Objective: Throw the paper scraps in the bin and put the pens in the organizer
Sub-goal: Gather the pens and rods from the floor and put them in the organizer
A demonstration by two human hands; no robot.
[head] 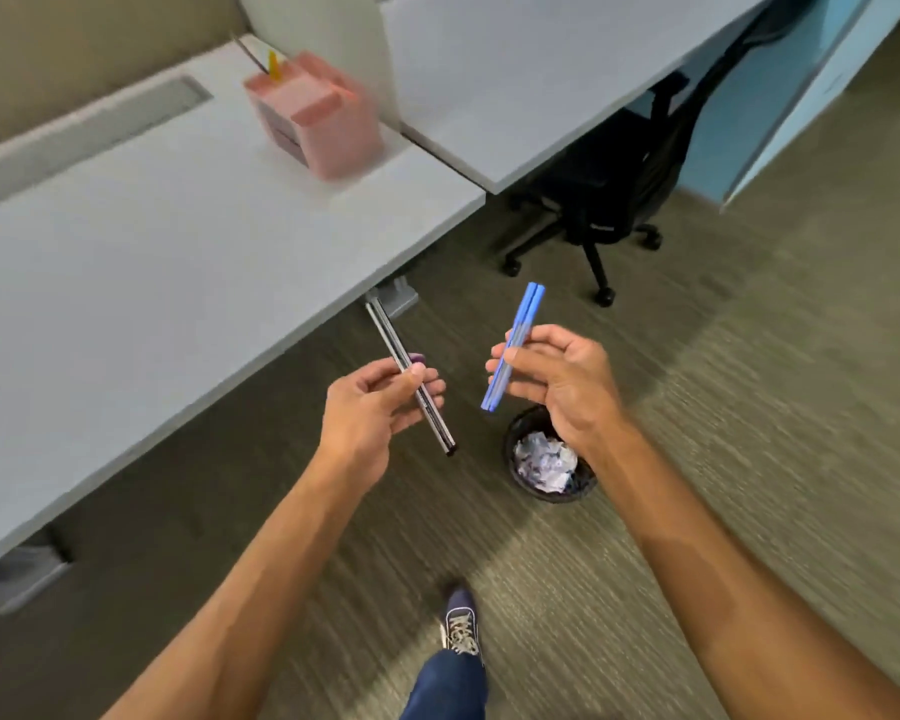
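Two slim blue pens (513,350) are pinched in the right hand (557,379), and dark, glossy pens (419,389) are gripped between thumb and fingers of the left hand (372,407) — both held over the carpet. Crumpled paper scraps (544,462) are seen below in the round black mesh bin (515,439). The boxy pink organizer (315,114) sits well apart on the smooth grey desk (141,252).

The left hand (372,402) grips dark pens (411,376) slanting up toward the tabletop (141,262). The right hand (557,376) grips blue pens (515,345), held side by side and pointing upward. Below the right hand, a black bin (526,433) on the carpet holds crumpled paper scraps (544,459). A pink organizer (315,114) with a yellow item (273,66) in it stands on the tabletop's far side. A black office chair (619,168) sits under the neighbouring desk.
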